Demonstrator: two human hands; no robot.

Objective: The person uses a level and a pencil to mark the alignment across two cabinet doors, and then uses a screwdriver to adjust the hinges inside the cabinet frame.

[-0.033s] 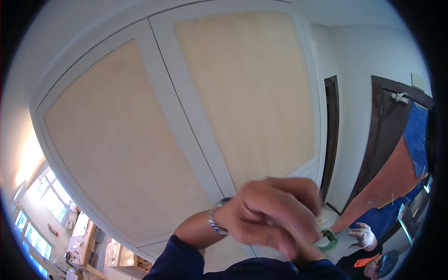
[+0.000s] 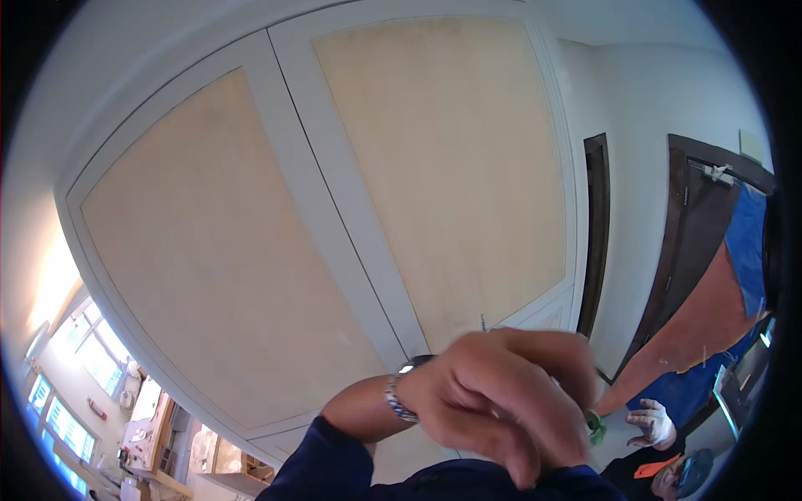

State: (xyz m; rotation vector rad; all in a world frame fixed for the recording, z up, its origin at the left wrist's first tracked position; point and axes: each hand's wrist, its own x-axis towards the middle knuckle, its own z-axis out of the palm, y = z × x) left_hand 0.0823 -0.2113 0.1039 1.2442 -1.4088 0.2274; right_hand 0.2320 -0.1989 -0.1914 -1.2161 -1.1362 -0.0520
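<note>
While two panelled doors stand behind, the left hand curls closed, wearing one watch; one thin, apparently threaded bit sticks up just above its knuckles. I cannot tell the state of the right hand, hidden behind.

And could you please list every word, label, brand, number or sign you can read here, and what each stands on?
None can be read.
Pale panels: no lettering shows.
Silver wristband: too small to tell.
Orange patch, lower right: too small to tell.
Red object, far left: too small to tell.
</note>
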